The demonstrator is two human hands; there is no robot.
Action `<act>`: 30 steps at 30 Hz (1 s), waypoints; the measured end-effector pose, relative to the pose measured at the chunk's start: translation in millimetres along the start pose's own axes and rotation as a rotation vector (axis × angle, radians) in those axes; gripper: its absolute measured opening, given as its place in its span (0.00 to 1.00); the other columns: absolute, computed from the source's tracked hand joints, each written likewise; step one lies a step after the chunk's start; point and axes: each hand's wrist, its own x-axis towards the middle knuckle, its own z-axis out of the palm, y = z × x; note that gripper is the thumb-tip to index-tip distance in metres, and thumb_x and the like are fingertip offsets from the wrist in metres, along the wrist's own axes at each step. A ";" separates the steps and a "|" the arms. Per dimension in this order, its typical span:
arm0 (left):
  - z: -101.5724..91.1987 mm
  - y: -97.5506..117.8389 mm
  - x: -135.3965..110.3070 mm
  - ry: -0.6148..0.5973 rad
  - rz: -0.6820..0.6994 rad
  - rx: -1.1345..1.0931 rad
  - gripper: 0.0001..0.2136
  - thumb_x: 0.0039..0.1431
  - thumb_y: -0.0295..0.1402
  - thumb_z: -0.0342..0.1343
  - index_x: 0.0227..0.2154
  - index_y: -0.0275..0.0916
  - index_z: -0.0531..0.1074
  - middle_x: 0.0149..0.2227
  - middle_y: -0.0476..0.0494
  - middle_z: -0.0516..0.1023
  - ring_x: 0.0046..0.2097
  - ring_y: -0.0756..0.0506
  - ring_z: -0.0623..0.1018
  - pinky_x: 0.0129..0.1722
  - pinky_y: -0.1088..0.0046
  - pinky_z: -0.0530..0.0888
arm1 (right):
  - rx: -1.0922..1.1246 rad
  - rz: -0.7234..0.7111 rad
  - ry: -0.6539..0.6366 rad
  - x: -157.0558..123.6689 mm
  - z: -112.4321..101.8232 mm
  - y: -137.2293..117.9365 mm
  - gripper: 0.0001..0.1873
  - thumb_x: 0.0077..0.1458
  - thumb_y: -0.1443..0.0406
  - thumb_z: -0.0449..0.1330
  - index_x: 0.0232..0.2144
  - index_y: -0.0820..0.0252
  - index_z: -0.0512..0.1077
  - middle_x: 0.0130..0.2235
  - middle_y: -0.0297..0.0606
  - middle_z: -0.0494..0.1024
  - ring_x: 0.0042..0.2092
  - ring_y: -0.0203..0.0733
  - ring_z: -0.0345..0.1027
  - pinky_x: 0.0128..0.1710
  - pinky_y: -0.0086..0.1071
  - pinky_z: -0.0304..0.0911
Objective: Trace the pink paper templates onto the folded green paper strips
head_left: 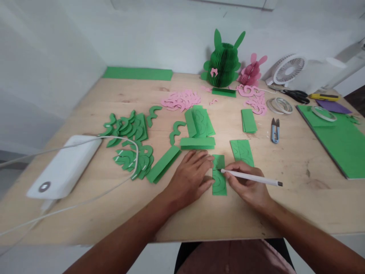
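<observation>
My right hand (249, 186) pinches a white pencil (253, 177) with a dark end. The pencil's tip rests on a narrow green paper piece (219, 186) that bears drawn curved lines. Flat on the table, my left hand (192, 177) has its fingers stretched out, their tips touching that paper's left edge. Beyond my right hand lies another green piece with drawn curves (242, 151). Just past my left fingers is a folded green strip (197, 143), with a stack of marked green papers (200, 121) behind it. A second folded strip (164, 163) lies left of my left hand.
Cut green shapes (134, 158) and a white power bank (65, 167) with a cable are at left. Pink cutouts (181, 100) and a green paper rabbit (224, 62) stand farther back. Blue thread snips (275, 131), tape rolls (281, 105), black scissors (296, 95) and a fan (288, 70) are right.
</observation>
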 end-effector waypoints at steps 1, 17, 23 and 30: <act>0.0 0.0 0.1 0.002 0.004 -0.001 0.11 0.56 0.29 0.58 0.42 0.38 0.67 0.53 0.40 0.74 0.59 0.38 0.68 0.60 0.52 0.62 | 0.010 0.007 0.023 0.2 -0.7 -1.0 0.04 0.54 0.64 0.60 0.29 0.57 0.74 0.27 0.34 0.78 0.27 0.36 0.71 0.25 0.28 0.66; 2.4 -1.3 -1.6 0.023 0.029 0.015 0.10 0.57 0.29 0.58 0.42 0.38 0.67 0.53 0.40 0.74 0.59 0.38 0.68 0.60 0.53 0.62 | 0.124 -0.005 0.297 -4.9 -10.8 -0.5 0.09 0.60 0.63 0.58 0.42 0.54 0.74 0.34 0.36 0.81 0.35 0.40 0.75 0.35 0.34 0.70; 1.2 -0.9 -1.3 0.055 0.051 0.039 0.07 0.60 0.30 0.55 0.41 0.40 0.69 0.52 0.42 0.75 0.58 0.39 0.69 0.60 0.52 0.61 | 0.083 0.077 0.442 7.5 -18.6 0.6 0.12 0.60 0.58 0.57 0.43 0.55 0.74 0.35 0.37 0.81 0.39 0.44 0.76 0.40 0.38 0.71; -1.1 -1.4 0.6 0.207 0.083 0.036 0.05 0.63 0.27 0.49 0.35 0.39 0.69 0.42 0.43 0.79 0.50 0.43 0.75 0.54 0.57 0.69 | -0.149 -0.030 0.338 16.2 -21.9 26.3 0.15 0.61 0.58 0.53 0.47 0.52 0.72 0.44 0.38 0.81 0.48 0.48 0.74 0.48 0.43 0.68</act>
